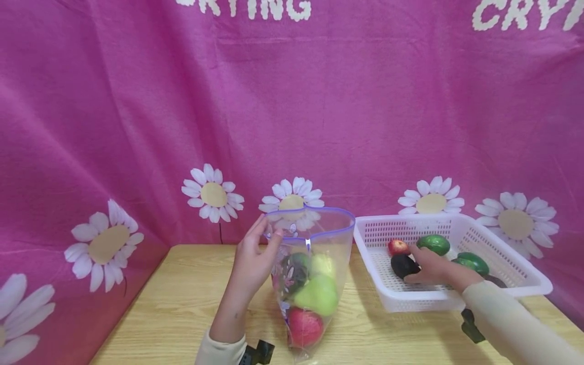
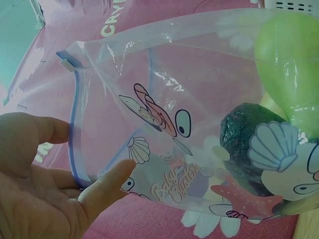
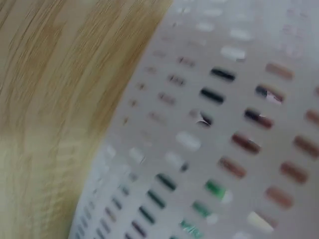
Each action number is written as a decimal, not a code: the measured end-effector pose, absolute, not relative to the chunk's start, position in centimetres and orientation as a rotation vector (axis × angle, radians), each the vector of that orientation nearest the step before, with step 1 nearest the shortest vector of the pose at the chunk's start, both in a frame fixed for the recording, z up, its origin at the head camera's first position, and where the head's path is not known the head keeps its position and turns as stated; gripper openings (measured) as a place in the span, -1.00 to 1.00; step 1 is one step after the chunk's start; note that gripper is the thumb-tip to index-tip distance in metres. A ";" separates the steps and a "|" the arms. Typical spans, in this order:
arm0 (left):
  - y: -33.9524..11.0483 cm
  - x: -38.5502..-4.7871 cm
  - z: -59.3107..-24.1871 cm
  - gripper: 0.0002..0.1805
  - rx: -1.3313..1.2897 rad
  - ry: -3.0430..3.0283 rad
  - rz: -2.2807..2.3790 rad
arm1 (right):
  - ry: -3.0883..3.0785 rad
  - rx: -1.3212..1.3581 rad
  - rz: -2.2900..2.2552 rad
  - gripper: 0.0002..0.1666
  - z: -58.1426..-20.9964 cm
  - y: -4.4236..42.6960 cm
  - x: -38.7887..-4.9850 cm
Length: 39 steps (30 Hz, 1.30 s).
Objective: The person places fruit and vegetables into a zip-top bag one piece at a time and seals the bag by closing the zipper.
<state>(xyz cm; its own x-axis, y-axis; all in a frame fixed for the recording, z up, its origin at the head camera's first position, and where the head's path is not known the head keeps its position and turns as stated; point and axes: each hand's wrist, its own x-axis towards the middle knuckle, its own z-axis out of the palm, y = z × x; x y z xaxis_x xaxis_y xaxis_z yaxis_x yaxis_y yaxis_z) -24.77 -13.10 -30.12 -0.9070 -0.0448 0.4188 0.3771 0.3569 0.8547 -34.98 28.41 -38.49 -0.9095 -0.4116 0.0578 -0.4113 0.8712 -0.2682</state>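
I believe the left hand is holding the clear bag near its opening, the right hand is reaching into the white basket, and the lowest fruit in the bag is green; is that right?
Not quite: the head view shows that the lowest fruit in the clear bag is red. The left hand does hold the bag near its opening, and the right hand does reach into the white basket.

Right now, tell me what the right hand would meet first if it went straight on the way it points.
Most likely the dark fruit in the white basket, just ahead of the right hand; depth is unclear, so they may already touch.
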 end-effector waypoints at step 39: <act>-13.2 -24.4 -30.0 -0.33 -0.309 -2.256 -1.626 | 2.986 -0.919 -0.519 -0.04 -38.0 25.4 -33.6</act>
